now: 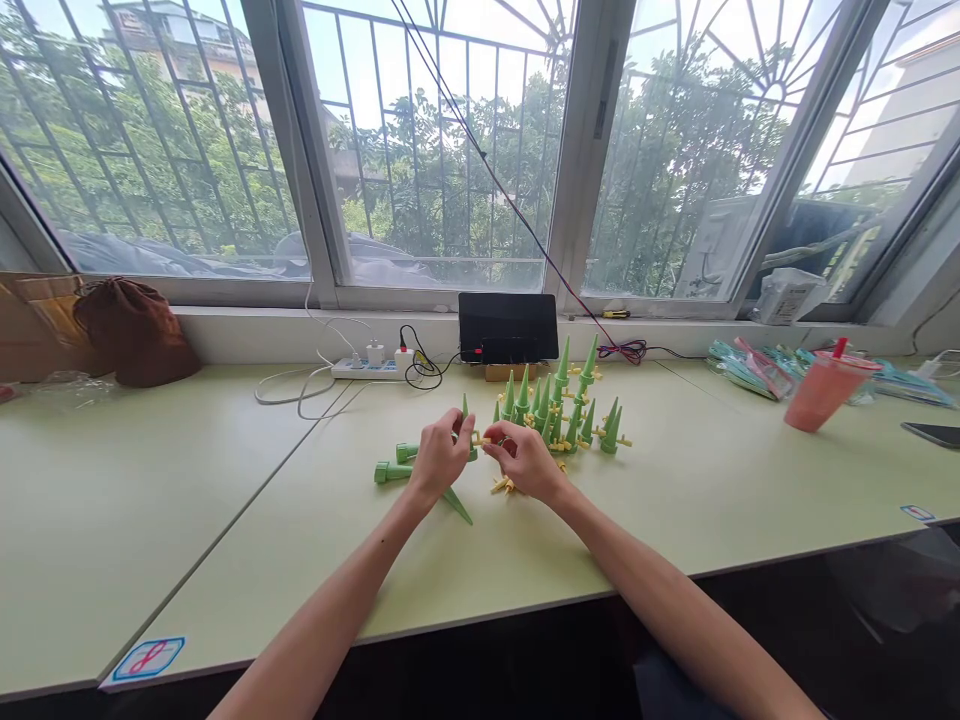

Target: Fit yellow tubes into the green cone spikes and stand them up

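Head view: over the counter (712,500), midway between its front and back edges, the left hand (441,455) has its fingers closed on 1 upright green spike (465,406). The right hand (527,462) pinches a small yellow piece (478,440) at that spike's side; whether the 2 parts are joined cannot be told. Left of the left hand, 2 green spikes (391,472) lie on their sides, 1 reaching beneath that hand toward the front edge. Loose yellow parts (510,487) lie just in front of the right hand. Behind it, toward the back edge, stands a cluster of green spikes (543,407) with yellow fittings. A black tablet (508,325) stands at the back edge, near a white power strip (375,371).
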Available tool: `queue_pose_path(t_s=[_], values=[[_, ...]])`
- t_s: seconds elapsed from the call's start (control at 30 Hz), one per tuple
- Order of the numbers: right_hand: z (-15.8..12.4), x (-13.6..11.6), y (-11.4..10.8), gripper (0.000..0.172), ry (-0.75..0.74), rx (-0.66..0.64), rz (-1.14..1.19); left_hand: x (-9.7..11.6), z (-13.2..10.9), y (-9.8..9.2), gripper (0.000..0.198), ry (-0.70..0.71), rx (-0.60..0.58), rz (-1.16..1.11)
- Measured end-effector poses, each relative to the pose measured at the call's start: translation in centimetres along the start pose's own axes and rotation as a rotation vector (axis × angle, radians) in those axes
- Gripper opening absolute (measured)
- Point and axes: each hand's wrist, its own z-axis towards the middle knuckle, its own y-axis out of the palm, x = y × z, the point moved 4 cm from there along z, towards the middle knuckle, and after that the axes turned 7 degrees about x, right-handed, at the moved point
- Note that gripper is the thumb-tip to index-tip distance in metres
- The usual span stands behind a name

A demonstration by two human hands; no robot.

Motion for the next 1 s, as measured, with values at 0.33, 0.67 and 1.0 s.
queue_pose_path(t_s=[0.33, 0.67, 1.0], values=[[0.02, 0.11, 0.05, 0.024, 0.003, 0.008, -0.027, 0.00, 0.22, -0.17, 0.035, -0.036, -0.002, -0.073], [0.05, 0.21, 0.09, 0.027, 0.006, 0.028, -0.039, -0.21, 0.18, 0.10, 0.034, -0.096, -0.045, -0.242], [0.08, 0.00, 0.01, 0.043, -0.022, 0.035, -0.105, -0.10, 0.10, 0.19, 0.033, -0.080, -0.063, -0.268]])
